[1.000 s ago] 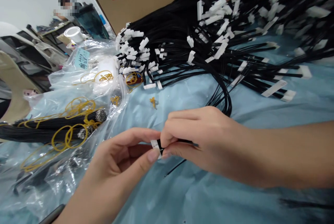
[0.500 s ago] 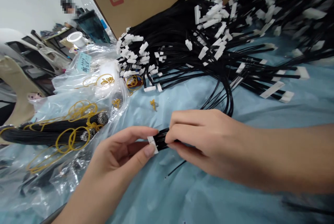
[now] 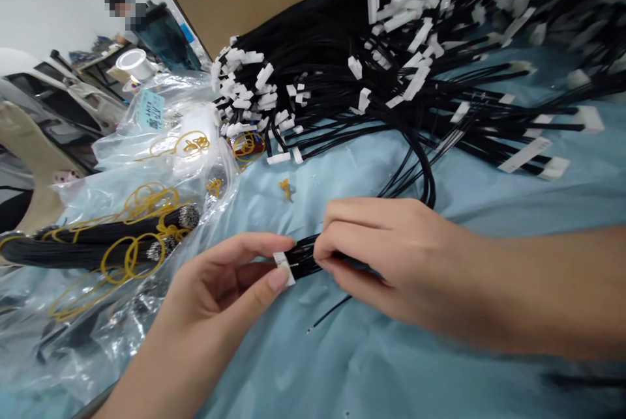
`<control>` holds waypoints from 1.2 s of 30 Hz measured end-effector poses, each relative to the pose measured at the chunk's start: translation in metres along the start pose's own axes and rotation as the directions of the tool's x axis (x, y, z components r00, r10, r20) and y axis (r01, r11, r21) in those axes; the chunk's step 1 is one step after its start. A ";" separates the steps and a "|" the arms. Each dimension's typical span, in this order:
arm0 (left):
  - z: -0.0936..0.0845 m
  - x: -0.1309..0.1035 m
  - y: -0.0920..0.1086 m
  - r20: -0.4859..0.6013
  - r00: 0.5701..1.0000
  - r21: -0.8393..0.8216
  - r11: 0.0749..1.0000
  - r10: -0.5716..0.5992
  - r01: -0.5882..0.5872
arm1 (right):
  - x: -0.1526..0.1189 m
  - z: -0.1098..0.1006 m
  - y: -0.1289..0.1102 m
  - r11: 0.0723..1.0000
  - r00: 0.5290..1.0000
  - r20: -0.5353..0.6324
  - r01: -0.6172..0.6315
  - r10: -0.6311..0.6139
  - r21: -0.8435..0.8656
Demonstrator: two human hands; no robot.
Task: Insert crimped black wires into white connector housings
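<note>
1. Your right hand (image 3: 386,259) sits farther back along the black wires (image 3: 304,255) than a second ago, baring a stretch of them beside the white connector (image 3: 288,273).
2. Your left hand (image 3: 208,295) pinches that white connector between thumb and index finger, over the blue sheet (image 3: 366,373).
3. Your right fingers are bent close together, gripping the black wires (how many strands, I cannot tell).
4. One loose wire (image 3: 331,312) pokes out below your right hand.
5. Beyond both hands, a heap of black cables (image 3: 323,90) lies before the cardboard box (image 3: 254,5); a yellow knot (image 3: 284,188) is nearer you.
</note>
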State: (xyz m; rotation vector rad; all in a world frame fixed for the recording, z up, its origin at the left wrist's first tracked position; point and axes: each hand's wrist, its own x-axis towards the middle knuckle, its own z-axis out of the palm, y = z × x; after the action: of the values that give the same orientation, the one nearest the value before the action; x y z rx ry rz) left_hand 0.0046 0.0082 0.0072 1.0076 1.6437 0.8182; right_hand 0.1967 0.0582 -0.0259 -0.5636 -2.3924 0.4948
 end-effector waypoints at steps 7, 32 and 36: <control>0.008 0.003 0.008 -0.012 0.999 0.063 0.998 0.031 -0.031 | 0.000 0.004 0.000 0.997 0.998 -0.032 0.045 -0.048 -0.068; -0.002 -0.002 -0.001 0.133 0.988 -0.068 0.996 0.074 -0.066 | -0.003 -0.002 -0.008 0.961 0.963 0.058 0.266 -0.262 -0.072; -0.001 -0.002 0.001 0.107 0.993 -0.066 0.997 0.052 -0.045 | -0.003 0.001 -0.006 0.938 0.947 0.063 0.321 -0.315 -0.135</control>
State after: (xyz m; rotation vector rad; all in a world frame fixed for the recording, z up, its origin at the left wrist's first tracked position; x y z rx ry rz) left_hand 0.0042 0.0073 0.0092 1.0326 1.4976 0.8284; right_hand 0.1966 0.0513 -0.0259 -0.2182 -2.5081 0.1945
